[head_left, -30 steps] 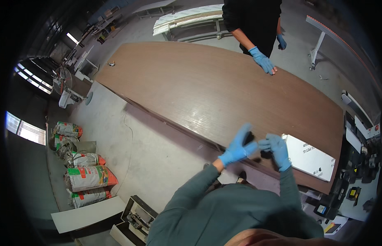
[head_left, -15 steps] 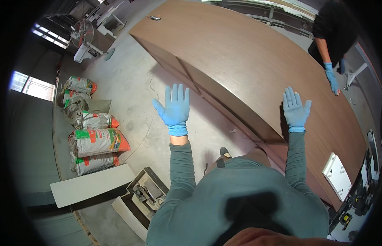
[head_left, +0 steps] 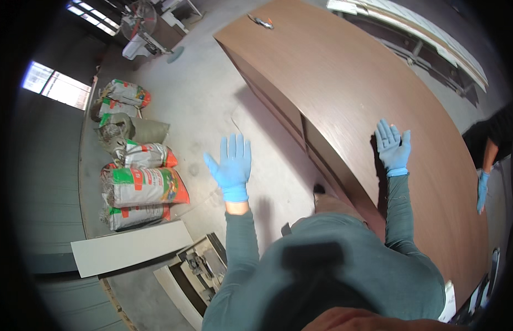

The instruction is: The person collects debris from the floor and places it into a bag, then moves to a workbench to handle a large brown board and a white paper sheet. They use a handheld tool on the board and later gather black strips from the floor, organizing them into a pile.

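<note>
Head view: a long, flat brown panel point(head_left: 372, 99) with fine wood grain crosses the right half diagonally. The blue-gloved left hand point(head_left: 232, 168) is over the smooth pale floor point(head_left: 207, 110), palm up, fingers straight and apart. The blue-gloved right hand point(head_left: 393, 148) is likewise palm up, over the panel, fingers extended, thumb splayed; contact cannot be told.

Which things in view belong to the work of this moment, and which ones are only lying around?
Likely in the work:
left hand, open, empty
right hand, open over the brown tabletop

Seemingly just lying around:
filled sacks
pale board
small tool-like object at the tabletop's far end
</note>
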The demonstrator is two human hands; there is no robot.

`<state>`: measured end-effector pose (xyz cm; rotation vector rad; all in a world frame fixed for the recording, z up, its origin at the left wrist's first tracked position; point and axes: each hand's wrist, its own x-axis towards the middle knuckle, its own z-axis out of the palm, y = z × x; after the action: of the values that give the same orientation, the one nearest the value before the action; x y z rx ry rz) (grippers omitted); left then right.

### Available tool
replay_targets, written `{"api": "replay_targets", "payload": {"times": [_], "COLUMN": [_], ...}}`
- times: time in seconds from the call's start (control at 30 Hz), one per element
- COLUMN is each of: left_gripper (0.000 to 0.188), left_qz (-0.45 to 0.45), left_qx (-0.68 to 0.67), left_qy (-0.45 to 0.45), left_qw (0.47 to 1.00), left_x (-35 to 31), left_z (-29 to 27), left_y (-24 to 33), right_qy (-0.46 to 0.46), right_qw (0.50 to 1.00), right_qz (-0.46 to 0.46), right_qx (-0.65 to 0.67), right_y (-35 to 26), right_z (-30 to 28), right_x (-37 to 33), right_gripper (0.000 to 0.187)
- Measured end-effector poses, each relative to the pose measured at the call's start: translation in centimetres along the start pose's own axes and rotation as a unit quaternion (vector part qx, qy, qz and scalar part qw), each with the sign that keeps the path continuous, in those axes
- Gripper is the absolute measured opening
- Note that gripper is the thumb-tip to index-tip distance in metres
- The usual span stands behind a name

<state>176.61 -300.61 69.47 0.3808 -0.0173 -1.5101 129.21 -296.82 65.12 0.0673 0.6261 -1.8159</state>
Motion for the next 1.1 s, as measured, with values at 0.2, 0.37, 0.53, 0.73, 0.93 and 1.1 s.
{"api": "replay_targets", "payload": {"times": [0.2, 0.37, 0.53, 0.73, 0.93, 1.1], "left_gripper": [0.09, 0.087, 0.081, 0.068, 0.058, 0.057], "left_qz": [0.075, 0.099, 0.102, 0.019, -0.095, -0.145], "left_qx": [-0.001, -0.027, -0.02, 0.051, 0.098, 0.193], "left_qy": [0.021, 0.1, 0.107, 0.073, 0.033, -0.05], "left_qw": [0.997, 0.99, 0.989, 0.996, 0.99, 0.969], "left_x": [9.0, 18.2, 30.6, 44.0, 58.8, 71.9], "left_z": [0.2, -1.9, -2.8, 0.0, 2.3, 4.6], "left_y": [8.5, 15.9, 24.8, 32.8, 34.8, 34.4], "right_qy": [-0.097, -0.131, -0.105, -0.062, -0.022, 0.045], "right_qw": [0.967, 0.909, 0.886, 0.617, 0.326, 0.214], "right_qz": [0.075, 0.002, -0.046, -0.305, -0.402, -0.419], "right_qx": [-0.224, -0.395, -0.449, -0.723, -0.856, -0.881], "right_y": [12.4, 23.9, 34.1, 42.5, 47.7, 50.6], "right_z": [11.8, 21.2, 27.3, 34.8, 43.0, 46.1], "right_x": [15.1, 26.0, 35.0, 42.7, 50.2, 61.2], "right_gripper": [0.047, 0.032, 0.033, 0.04, 0.054, 0.063]}}
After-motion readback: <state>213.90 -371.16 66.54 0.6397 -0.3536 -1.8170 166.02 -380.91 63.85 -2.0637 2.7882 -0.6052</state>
